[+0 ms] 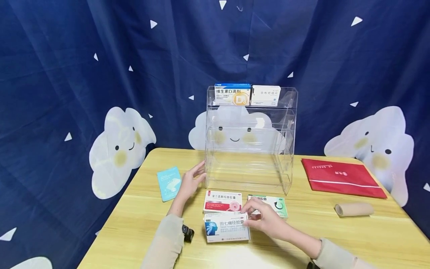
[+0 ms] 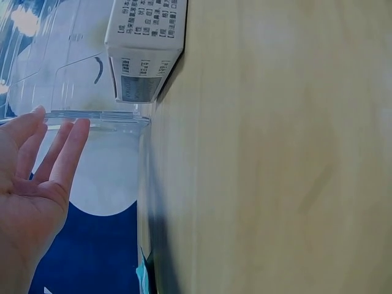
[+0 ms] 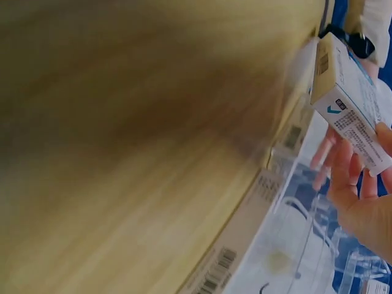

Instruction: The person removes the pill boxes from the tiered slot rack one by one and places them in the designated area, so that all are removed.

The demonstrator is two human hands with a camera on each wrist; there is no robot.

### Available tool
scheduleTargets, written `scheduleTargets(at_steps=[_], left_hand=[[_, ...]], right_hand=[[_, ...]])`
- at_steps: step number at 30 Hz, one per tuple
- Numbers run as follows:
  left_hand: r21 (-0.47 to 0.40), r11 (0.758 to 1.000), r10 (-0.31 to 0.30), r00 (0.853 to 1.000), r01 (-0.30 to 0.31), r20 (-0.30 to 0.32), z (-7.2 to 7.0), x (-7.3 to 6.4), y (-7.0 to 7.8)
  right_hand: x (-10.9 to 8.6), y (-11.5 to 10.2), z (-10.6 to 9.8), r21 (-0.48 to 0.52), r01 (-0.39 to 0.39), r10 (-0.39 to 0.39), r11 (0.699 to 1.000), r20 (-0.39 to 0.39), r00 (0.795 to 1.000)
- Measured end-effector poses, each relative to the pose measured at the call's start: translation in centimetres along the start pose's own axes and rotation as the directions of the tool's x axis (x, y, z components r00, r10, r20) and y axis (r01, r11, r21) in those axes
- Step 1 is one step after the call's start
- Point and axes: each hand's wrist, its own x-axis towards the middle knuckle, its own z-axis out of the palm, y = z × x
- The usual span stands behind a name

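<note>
My right hand [image 1: 267, 221] pinches the right end of a white and blue medicine box [image 1: 227, 228], its printed front turned up toward me. In the right wrist view the box [image 3: 348, 101] is tilted between thumb and fingers. My left hand [image 1: 190, 184] has its fingers extended at the lower left side of a clear acrylic display rack [image 1: 248, 185]. The left wrist view shows those fingertips right at the rack's edge. Before the rack lie a red and white medicine box [image 1: 221, 201], overlapped by the held box, and a green and white one [image 1: 280, 206], partly hidden behind my right hand.
The rack's top tier holds a blue and white vitamin D box [image 1: 231, 95] and a white box [image 1: 266, 95]. A light blue packet [image 1: 169, 183] lies to the left. At right are a red folded bag [image 1: 342, 178] and a cardboard tube [image 1: 356, 209].
</note>
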Motion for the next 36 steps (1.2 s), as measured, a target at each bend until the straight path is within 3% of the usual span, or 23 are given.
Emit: scheduleTargets(at_steps=[9,17,23,36], left_hand=[[-0.006,1.000,0.003,1.000,-0.003,0.004,0.0,-0.2,0.0],[-0.030,0.999,0.015,1.000,-0.015,0.005,0.0,-0.2,-0.1],[-0.027,0.999,0.020,1.000,-0.020,0.001,0.0,-0.2,-0.1],[-0.020,1.000,0.019,1.000,-0.019,0.003,0.1,-0.2,-0.2]], right_hand=[[-0.4,0.0,1.6,0.041,-0.135,0.134,0.990,0.033,0.990],[-0.5,0.4,2.4,-0.020,-0.117,0.117,0.993,0.000,0.993],[-0.3,0.7,2.6,-0.061,-0.162,0.163,0.985,0.002,0.987],[0.1,0.7,3.0,0.003,-0.241,0.240,0.971,0.085,0.967]])
